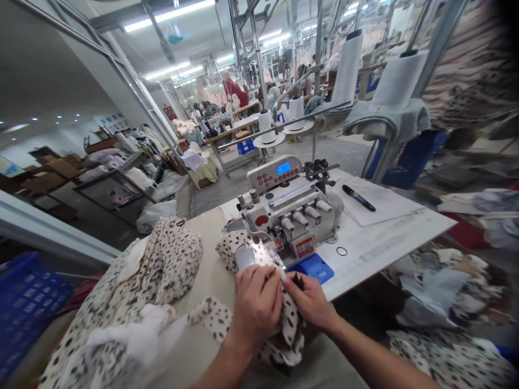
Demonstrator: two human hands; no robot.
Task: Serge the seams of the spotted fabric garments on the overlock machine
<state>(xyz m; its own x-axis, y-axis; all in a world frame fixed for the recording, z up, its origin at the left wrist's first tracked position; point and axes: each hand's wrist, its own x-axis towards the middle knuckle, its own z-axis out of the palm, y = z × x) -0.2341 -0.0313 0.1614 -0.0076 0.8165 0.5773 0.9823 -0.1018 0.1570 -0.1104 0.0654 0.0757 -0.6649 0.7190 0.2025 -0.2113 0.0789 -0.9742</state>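
Note:
My left hand (256,302) lies closed over a piece of cream fabric with dark spots (290,329), pressing it down right in front of the needle area of a white overlock sewing machine (292,213). My right hand (308,298) pinches the same fabric's edge beside the machine's blue front cover (314,267). The machine's lamp lights the cloth under the presser foot. A larger heap of the same spotted fabric (162,265) lies on the table to the left.
A black marker (359,198) and a small black ring (341,251) lie on the white table (389,227). Thread cones (399,78) stand on a rack behind. A blue crate (24,302) sits at far left; more spotted cloth (446,302) is piled at right.

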